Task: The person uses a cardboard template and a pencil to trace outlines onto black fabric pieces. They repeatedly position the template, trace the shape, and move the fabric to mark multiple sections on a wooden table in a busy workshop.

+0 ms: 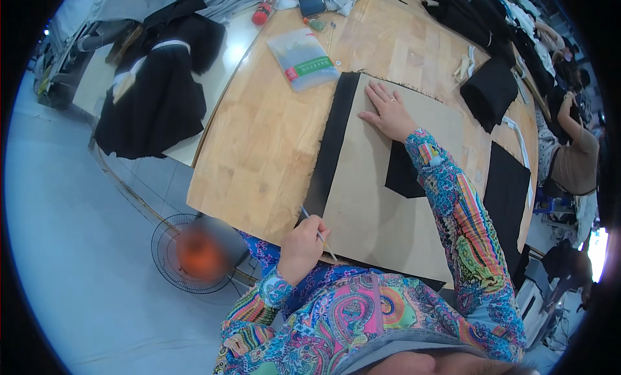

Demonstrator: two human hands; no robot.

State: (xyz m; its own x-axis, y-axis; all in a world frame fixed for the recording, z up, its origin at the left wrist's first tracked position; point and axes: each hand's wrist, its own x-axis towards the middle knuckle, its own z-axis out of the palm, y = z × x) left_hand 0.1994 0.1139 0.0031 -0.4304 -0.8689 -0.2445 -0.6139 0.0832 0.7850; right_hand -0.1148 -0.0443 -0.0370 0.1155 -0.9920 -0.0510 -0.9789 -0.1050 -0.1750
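A large beige card pattern (362, 200) lies on black cloth (331, 142), whose edge shows along the card's left side and near end. A dark angular shape (406, 174), perhaps an opening in the card, is partly covered by my right sleeve. My right hand (388, 113) rests flat on the card's far part, fingers spread, a ring on one finger. At the card's near left corner, my left hand (302, 251) is closed around a slim pen-like stick (332, 251), which pokes out at both ends of the grip. Which end marks is unclear.
A clear plastic packet (301, 61) lies beyond the card. Folded black cloth (490, 90) and another black piece (506, 190) lie right. Black garments (155, 90) cover a side table. A fan (194, 252) stands on the floor at left. Another person (576, 148) is far right.
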